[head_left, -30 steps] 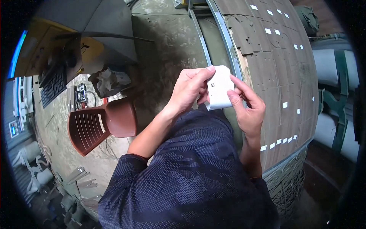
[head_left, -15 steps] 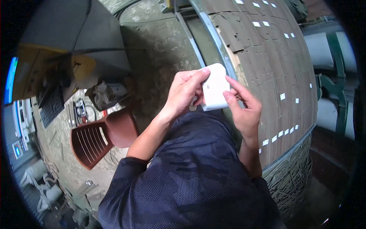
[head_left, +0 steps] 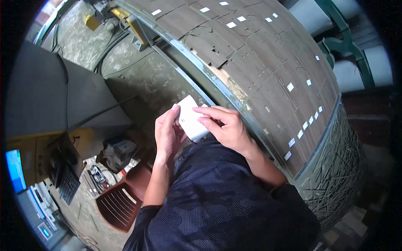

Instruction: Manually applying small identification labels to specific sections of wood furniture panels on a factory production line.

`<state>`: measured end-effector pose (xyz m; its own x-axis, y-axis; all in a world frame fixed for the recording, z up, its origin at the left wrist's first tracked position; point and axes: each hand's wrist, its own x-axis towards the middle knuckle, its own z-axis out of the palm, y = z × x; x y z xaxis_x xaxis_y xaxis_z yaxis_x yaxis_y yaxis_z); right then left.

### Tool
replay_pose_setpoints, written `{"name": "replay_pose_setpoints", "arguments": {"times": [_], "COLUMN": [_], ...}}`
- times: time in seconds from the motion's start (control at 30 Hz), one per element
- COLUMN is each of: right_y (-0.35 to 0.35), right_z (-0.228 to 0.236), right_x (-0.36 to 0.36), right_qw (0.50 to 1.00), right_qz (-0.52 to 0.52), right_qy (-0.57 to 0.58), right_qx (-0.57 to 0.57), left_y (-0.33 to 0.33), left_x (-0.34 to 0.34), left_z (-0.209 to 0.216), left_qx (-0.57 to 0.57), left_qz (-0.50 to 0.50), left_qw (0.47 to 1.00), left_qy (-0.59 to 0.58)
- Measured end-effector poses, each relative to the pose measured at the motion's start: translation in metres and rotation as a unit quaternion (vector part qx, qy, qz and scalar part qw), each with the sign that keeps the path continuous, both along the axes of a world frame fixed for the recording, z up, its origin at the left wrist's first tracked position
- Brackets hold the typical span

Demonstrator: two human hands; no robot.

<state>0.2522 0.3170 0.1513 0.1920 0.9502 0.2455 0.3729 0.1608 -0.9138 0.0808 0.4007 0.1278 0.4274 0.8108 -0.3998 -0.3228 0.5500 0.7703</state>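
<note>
Left hand and right hand held close together
Right fingers are bent inward; left fingers are perhaps curled, partly hidden

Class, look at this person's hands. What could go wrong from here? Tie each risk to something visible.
The white object might slip: the left hand and right hand hold it mainly with their fingers, apparently without other support.

The reddish-brown chair stands to the person's left and could be bumped in turning.

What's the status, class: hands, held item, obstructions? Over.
Left hand: gripping white block, left side. Right hand: fingertips at block's right side. Obstruction: hands partly cover block.
</note>
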Motion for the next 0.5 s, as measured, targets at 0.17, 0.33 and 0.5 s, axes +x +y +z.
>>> {"name": "replay_pose_setpoints", "arguments": {"times": [0.17,0.33,0.5], "right_y": [0.016,0.051,0.094], "right_z": [-0.009,-0.020,-0.040], "right_x": [0.027,0.067,0.115], "right_qw": [0.999,0.998,0.996], "right_qz": [-0.032,-0.009,-0.014], "right_qy": [0.037,0.054,0.085], "right_qx": [-0.017,-0.028,-0.005], "left_y": [0.020,0.052,0.097], "left_x": [0.024,0.065,0.094], "left_z": [-0.011,-0.002,-0.016], "left_qx": [0.006,-0.025,0.005], "left_qz": [-0.002,0.040,-0.042], "left_qw": [1.000,0.997,0.996], "left_qy": [0.027,0.054,0.079]}}
